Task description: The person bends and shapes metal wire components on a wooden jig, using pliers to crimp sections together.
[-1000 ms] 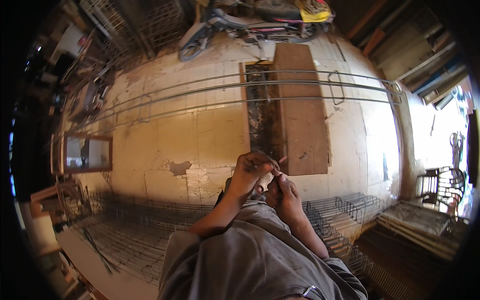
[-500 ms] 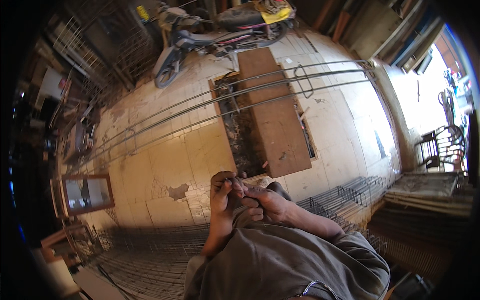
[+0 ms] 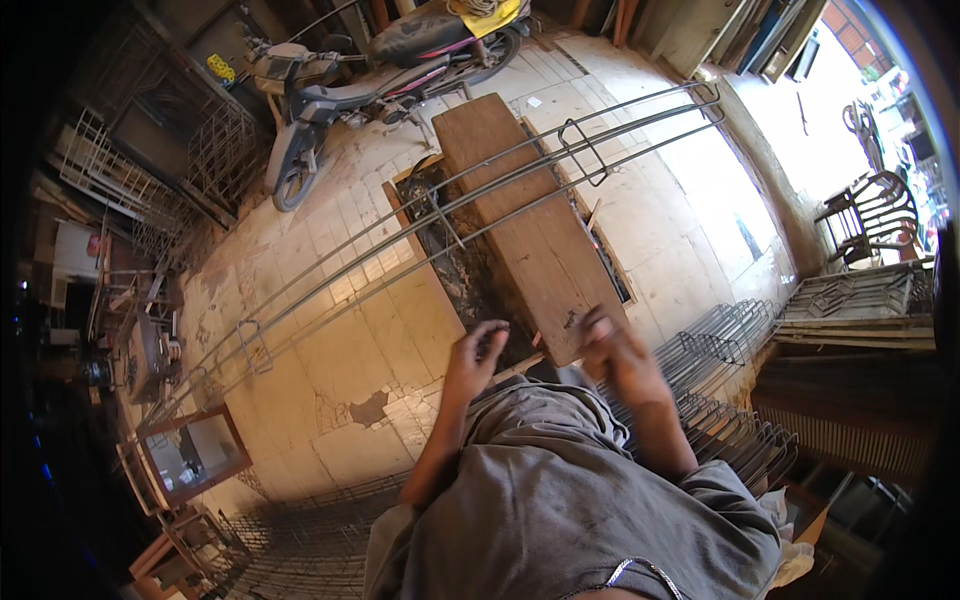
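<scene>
Steel rods (image 3: 400,240) lie across the tiled floor (image 3: 330,350), 3 or 4 of them side by side, bound into a long frame by small rectangular loops. Their long axis runs on a slant from the far right corner near the bright doorway down toward the near left, passing over the wooden plank (image 3: 530,230) that covers a dark pit (image 3: 455,265) in the floor. The plank's own length runs away from the person, so the rods cross it at an angle.

Both hands are raised in front of the chest, just short of the plank's near end and well above the rods. The left hand (image 3: 474,360) has its fingers curled inward; whether it pinches anything I cannot tell. The right hand (image 3: 612,352) is blurred and looks loosely closed, with nothing clearly in it. The 2 hands are apart, not touching.

Beyond the plank stands a parked motorbike (image 3: 370,70). To the plank's right, stacks of bent wire loops (image 3: 730,400) sit close by the person's right arm.

My worry is footing: the open pit beside the plank and the rods stretched low across the floor could catch a foot. The stacked wire ends could also snag a sleeve.
</scene>
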`<action>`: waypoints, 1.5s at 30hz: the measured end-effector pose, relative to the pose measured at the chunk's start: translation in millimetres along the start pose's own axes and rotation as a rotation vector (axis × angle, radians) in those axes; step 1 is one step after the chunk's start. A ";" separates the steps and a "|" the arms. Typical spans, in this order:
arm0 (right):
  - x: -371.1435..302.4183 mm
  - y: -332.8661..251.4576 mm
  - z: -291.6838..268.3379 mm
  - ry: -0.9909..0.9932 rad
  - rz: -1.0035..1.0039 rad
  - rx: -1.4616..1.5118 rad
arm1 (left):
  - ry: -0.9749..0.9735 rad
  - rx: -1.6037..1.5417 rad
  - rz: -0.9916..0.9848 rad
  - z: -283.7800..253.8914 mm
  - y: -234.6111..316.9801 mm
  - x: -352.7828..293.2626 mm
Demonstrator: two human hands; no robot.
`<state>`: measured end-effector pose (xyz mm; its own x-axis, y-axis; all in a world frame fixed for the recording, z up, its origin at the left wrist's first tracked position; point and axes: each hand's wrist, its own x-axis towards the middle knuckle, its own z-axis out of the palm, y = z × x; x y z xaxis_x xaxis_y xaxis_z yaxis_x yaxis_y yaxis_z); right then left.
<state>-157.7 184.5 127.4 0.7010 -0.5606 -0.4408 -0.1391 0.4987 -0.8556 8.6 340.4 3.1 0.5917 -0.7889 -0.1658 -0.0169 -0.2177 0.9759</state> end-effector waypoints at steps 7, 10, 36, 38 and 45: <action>18.8 -14.2 -44.0 0.310 -0.359 0.198 | -0.291 0.392 -0.047 57.0 -64.0 61.8; 18.8 -7.4 -32.2 0.322 -0.439 0.222 | -0.426 0.320 -0.051 52.8 -61.6 74.4; 165.9 117.5 -153.6 0.101 -0.158 -1.084 | -0.557 0.211 -0.577 -88.9 1.9 5.4; 163.3 116.3 -151.8 0.067 -0.165 -1.080 | -0.499 0.261 -0.579 -103.2 12.4 -14.6; 155.7 114.9 -146.6 0.215 -0.202 -1.080 | -0.215 0.323 -0.670 -173.9 70.1 -119.3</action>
<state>-167.1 57.6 -79.3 0.6584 -0.7211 -0.2159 -0.6438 -0.3910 -0.6577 77.0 519.2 116.1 0.3900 -0.5169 -0.7620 0.0351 -0.8186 0.5733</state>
